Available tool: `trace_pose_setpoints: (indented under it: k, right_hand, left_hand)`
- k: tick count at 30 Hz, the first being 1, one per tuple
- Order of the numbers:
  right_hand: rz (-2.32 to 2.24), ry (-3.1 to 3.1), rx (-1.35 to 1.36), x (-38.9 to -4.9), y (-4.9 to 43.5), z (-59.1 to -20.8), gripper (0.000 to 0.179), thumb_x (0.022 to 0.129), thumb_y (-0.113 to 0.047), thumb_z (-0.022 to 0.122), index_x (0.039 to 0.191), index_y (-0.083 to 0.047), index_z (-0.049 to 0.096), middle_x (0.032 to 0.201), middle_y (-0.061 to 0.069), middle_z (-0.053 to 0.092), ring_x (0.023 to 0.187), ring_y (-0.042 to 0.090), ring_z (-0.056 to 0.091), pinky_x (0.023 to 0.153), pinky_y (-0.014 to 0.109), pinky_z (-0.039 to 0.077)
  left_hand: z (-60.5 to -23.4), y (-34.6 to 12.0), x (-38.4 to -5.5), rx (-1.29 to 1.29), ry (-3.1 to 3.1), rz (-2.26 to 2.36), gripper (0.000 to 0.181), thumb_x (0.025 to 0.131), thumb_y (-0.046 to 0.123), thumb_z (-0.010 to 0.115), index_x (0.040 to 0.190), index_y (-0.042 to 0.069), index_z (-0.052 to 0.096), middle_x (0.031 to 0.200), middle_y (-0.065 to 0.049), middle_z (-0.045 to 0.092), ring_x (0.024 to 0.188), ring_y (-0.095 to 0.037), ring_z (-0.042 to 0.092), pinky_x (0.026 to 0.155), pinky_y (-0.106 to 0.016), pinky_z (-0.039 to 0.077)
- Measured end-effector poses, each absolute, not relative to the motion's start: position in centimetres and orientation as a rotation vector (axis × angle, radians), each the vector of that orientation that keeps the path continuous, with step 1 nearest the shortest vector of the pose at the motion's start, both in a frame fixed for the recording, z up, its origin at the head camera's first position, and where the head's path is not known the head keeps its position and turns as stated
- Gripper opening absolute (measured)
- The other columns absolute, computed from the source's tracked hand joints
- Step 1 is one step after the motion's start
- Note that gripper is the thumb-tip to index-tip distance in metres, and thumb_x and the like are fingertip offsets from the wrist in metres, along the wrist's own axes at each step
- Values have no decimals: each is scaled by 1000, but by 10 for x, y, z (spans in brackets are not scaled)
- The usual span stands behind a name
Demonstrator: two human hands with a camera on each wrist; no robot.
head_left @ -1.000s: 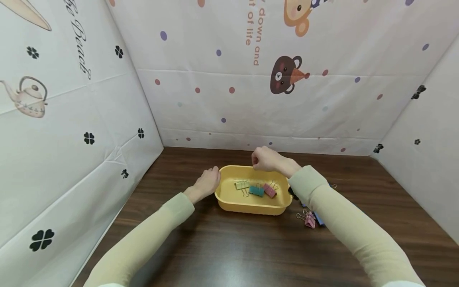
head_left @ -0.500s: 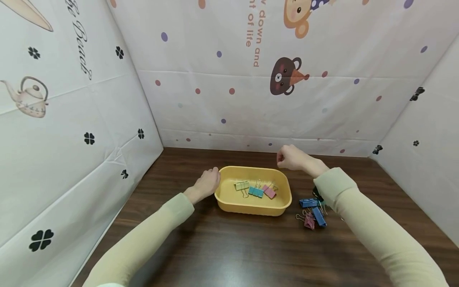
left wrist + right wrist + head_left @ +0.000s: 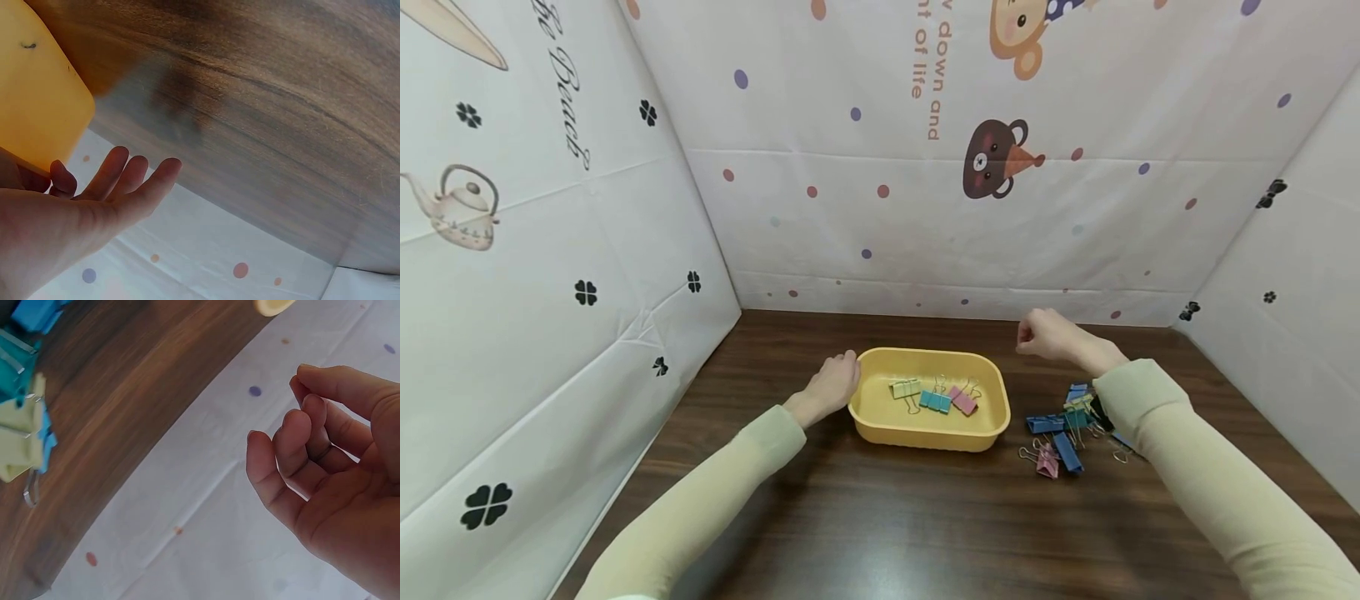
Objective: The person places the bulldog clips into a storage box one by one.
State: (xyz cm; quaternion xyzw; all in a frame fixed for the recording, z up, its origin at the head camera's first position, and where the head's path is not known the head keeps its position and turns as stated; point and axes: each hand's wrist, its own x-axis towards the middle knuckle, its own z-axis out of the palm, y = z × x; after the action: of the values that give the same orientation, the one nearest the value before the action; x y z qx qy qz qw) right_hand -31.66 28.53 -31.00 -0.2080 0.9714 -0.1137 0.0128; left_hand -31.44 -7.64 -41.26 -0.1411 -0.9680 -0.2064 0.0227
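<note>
A yellow plastic tub [image 3: 925, 437] stands on the table. Inside it lie a pale green binder clip [image 3: 906, 387], a teal binder clip [image 3: 935, 401] and a pink binder clip [image 3: 963, 401]. My left hand [image 3: 829, 385] is at the tub's left end, thumb and forefinger at the rim; its other fingers stick out loosely in the left wrist view. My right hand [image 3: 340, 447] hovers right of the tub, its fingers loosely curled with nothing seen between them. Below that hand lies a pile of binder clips [image 3: 1066, 450], blue, teal, pale green and pink, partly hidden by the right sleeve.
The dark wooden table [image 3: 880, 517] ends at a white patterned sheet [image 3: 850, 225] hung behind it. More sheet rises on the left [image 3: 617, 358] and on the right.
My right hand has moved right, from above the tub's far rim to beyond its right end, uncovering more of the clip pile. The left hand and the tub have stayed in place.
</note>
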Motion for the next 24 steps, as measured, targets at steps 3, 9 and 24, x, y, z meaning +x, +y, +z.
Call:
trace_pose_setpoints:
  k: [3,9,24]
  right_hand:
    - [-355,3020,-615,-315,295,-312,13,87,-10,65,77,-2,68,67,5,63,57,14,50,55,28,42]
    - [-361,3014,-566,-314,316,-316,17,91,-12,62,78,-2,67,62,4,57,54,14,45,52,29,37]
    - [-304,2972,-462,-314,362,-324,16,89,-8,60,80,3,67,68,8,62,57,15,46,56,31,38]
  left_hand:
    - [-413,-77,-314,-433,-3001,-639,26,105,22,33,103,4,52,85,-9,55,79,-24,56,62,-38,48]
    - [-414,-76,-316,-433,-2997,-637,26,105,22,33,103,4,52,85,-9,55,79,-24,55,63,-38,49]
    - [-412,-76,-316,-421,-3000,-652,26,105,22,33,104,4,52,86,-9,55,78,-23,56,61,-37,49]
